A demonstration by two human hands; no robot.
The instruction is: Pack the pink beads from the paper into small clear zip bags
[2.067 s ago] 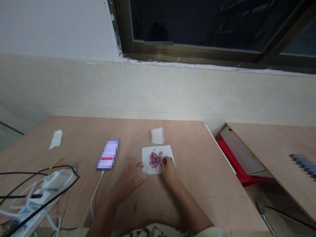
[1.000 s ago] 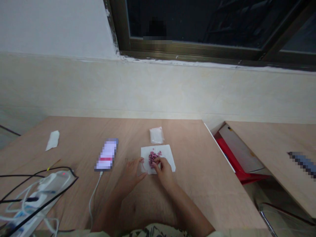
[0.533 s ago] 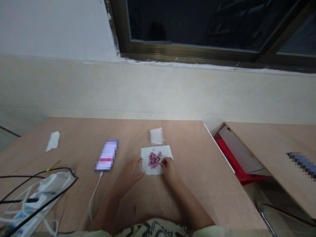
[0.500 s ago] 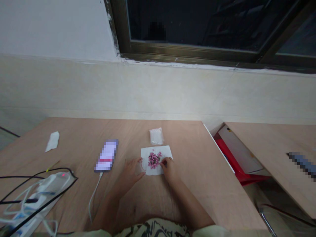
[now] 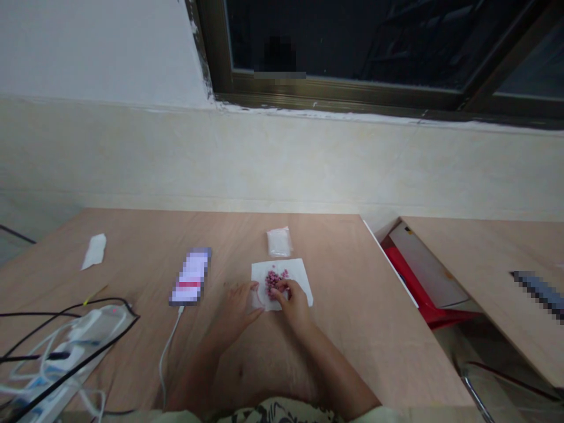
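Note:
A small heap of dried pink rosebuds (image 5: 269, 285) lies on a white sheet of paper (image 5: 302, 276) in the middle of the table. My right hand (image 5: 294, 304) reaches over the heap's right side with thumb and fingertips pinched together; whatever lies between them is hidden. At the paper's left edge, my left hand (image 5: 238, 308) curves its thumb and fingers around a small see-through container (image 5: 257, 298) with a rounded rim. The container's mouth faces the rosebuds, and its inside is hard to make out.
Behind the paper lies a clear plastic packet (image 5: 279, 242) with white contents. To the left are a phone (image 5: 191, 277) on a white cable, a crumpled tissue (image 5: 94, 251) and a power strip (image 5: 92, 335) with tangled cords. A gap separates the second table (image 5: 493, 264) at right.
My right hand has moved left from the heap's right edge to over the rosebuds, uncovering the paper's right corner. My left hand with the clear container has shifted slightly right.

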